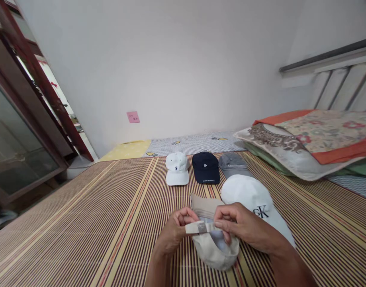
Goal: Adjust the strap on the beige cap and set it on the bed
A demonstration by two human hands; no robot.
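A beige cap (214, 251) lies upside down on the striped mat, its brim pointing away from me and its back strap nearer my hands. My left hand (177, 229) pinches the left end of the strap. At the strap's right end, my right hand (235, 223) has its fingers closed on it. A small metal-coloured buckle shows on the strap between the hands. To the right, partly behind my right forearm, sits a white cap with black "CK" lettering (248, 195).
Beyond the beige cap stand a white cap (177, 169), a navy cap (206, 168) and a grey cap (235, 164) in a row. Pillows (290, 147) are stacked at the right on the striped mat (81, 223). A wall rises behind.
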